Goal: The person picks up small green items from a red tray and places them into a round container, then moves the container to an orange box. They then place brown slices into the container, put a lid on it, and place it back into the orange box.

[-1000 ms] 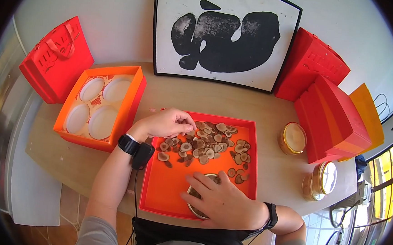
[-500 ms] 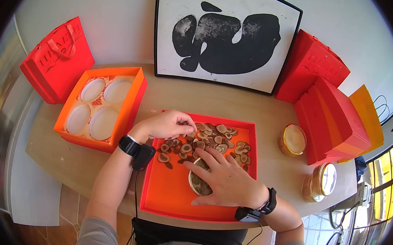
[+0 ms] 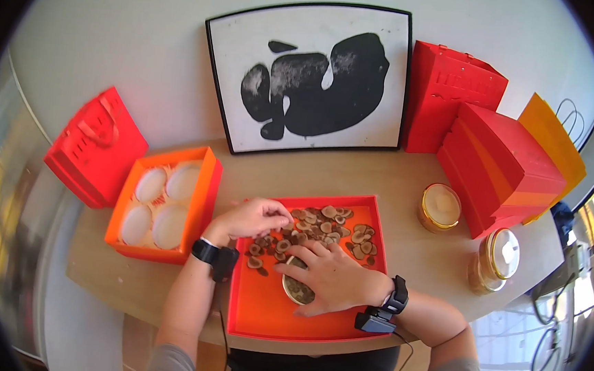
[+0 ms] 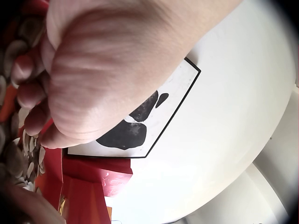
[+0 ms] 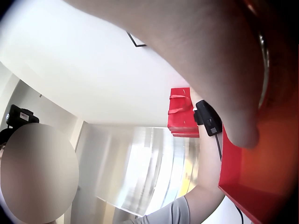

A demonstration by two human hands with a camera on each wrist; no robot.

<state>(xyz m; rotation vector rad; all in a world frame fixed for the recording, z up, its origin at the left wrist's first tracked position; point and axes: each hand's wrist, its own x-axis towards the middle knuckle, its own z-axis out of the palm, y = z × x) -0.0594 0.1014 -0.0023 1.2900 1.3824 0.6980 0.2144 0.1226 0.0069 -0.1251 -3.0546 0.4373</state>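
In the head view, your right hand is gripping the round container from above, its fingers reaching across the top and its thumb lying on the near side. The container is standing inside the red tray; dark slices are showing in it. Your left hand is hovering over the tray's far left part with its fingers bent, beside the loose slices; you cannot tell whether they are pinching one. The slices are spreading over the tray's far half. The open orange box is sitting left of the tray, and two jars are standing right of it.

In the left wrist view, your left fingers are curling close to the slices, their grip partly hidden by the palm.

In the right wrist view, your thumb is pointing down beside the container's shiny rim, above the tray floor.
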